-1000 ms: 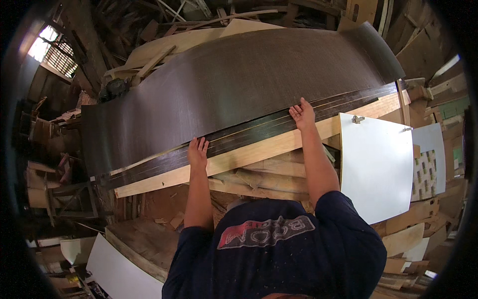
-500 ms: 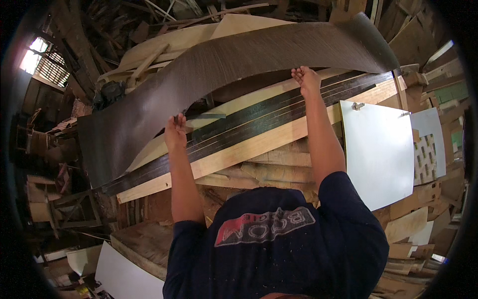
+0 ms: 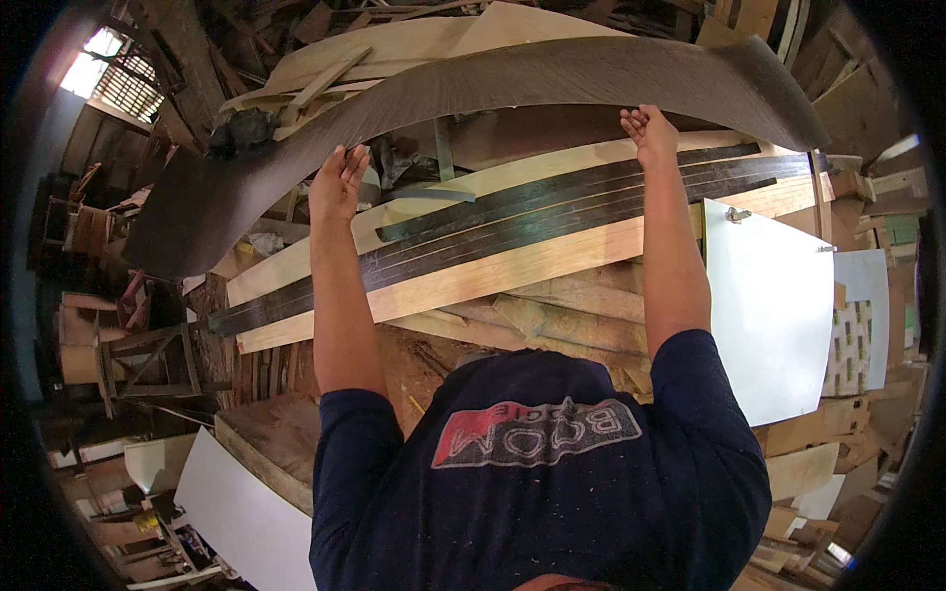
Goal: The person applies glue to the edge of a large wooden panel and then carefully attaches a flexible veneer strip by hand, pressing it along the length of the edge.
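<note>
A long, flexible dark brown wood-grain sheet arches above the workpiece. My left hand is closed on its near edge at left of centre, while my right hand pinches the same edge right of centre. The left end of the sheet droops, raised off the boards; its right end curves down near the workpiece's far right. Below lies a long pale wood board with shiny black strips along it. A loose dark strip lies on the pale wood beyond them.
Pale curved panels and scrap wood are piled behind. White panels stand at right and lower left. A black bag sits beyond the sheet's left part, and a wooden frame stands at left.
The sheet has risen and shifted away, its left end coming up off the boards and swinging left. Both hands moved up with it, the left outward to the left. More of the black strips shows.
</note>
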Demonstrator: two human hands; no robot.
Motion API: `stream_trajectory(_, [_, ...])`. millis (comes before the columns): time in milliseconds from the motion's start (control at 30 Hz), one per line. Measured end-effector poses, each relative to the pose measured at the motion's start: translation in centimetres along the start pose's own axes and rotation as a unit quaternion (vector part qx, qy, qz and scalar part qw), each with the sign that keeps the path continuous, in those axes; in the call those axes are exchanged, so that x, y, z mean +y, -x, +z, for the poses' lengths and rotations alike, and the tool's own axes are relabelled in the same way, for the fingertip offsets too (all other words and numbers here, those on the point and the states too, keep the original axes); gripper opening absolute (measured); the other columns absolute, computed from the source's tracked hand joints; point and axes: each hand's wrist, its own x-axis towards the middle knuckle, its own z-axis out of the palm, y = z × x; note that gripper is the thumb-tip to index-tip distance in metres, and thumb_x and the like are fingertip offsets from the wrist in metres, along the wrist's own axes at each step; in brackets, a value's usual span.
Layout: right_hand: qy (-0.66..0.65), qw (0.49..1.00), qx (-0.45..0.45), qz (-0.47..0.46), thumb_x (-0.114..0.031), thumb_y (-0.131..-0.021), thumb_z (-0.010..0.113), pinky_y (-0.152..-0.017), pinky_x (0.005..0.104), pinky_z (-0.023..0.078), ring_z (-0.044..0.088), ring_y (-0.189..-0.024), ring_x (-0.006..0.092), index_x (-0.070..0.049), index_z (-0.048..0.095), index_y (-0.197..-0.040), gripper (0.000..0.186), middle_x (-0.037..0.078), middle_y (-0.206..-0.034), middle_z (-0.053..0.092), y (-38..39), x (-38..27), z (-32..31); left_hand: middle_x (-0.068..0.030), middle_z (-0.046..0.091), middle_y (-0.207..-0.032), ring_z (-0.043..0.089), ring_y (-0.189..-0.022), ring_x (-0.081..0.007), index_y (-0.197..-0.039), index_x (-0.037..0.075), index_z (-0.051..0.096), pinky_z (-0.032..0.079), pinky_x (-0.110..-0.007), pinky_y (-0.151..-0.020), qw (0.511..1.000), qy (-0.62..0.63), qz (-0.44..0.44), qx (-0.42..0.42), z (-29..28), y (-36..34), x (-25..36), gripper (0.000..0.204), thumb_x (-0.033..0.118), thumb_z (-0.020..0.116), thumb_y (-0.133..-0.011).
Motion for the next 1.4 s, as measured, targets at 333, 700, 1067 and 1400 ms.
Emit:
stream_trajectory(333, [-0.019,1.0,-0.007,-0.004,-0.009,-0.097,0.06,-0.08,0.0405,0.065,0.073,-0.089,0.0321,0.003,0.055,-0.096,0.013,0.014,-0.087,0.062,-0.7,1.0,-0.6,-0.0241,0.059,-0.115,0.07,-0.109,-0.0372,-0.124,-0.014,0.048,0.065,-0.044,-0.096,0.999,0.039,-0.015,0.015,0.6,0.4,0.3,0.029,0.004,0.057,-0.103])
stream_trajectory(700, [0.029,0.993,-0.1,0.047,-0.019,-0.093,0.057,-0.066,0.0317,0.05,0.065,-0.07,0.0231,-0.003,0.065,-0.088,0.019,0.011,-0.066,0.061,5.8,12.0,-0.6,-0.0259,0.057,-0.116,0.071,-0.108,-0.0381,-0.133,-0.013,0.041,0.067,-0.039,-0.093,0.993,0.097,-0.057,0.029,1.7,-0.4,0.1,0.034,0.003,0.05,-0.104])
stream_trajectory(1067, [0.737,0.512,-0.329,-0.294,-0.03,-0.091,0.071,-0.099,0.0516,0.047,0.056,-0.126,0.0354,-0.009,0.071,-0.118,0.035,0.016,-0.123,0.067,14.6,28.1,11.4,-0.0296,0.063,-0.121,0.07,-0.112,-0.0359,-0.135,-0.014,0.039,0.066,-0.037,-0.095,0.995,0.067,-0.064,0.029,1.4,0.9,0.1,0.039,0.006,0.055,-0.105])
stream_trajectory(1400, [0.647,0.532,-0.381,-0.393,-0.02,-0.089,0.072,-0.1,0.0518,0.046,0.063,-0.11,0.038,-0.007,0.073,-0.111,0.025,0.018,-0.112,0.07,12.5,20.0,7.7,-0.0289,0.064,-0.122,0.069,-0.112,-0.0339,-0.124,-0.013,0.047,0.066,-0.034,-0.094,0.997,0.027,-0.073,0.01,-0.7,1.5,-0.7,0.032,0.011,0.056,-0.106])
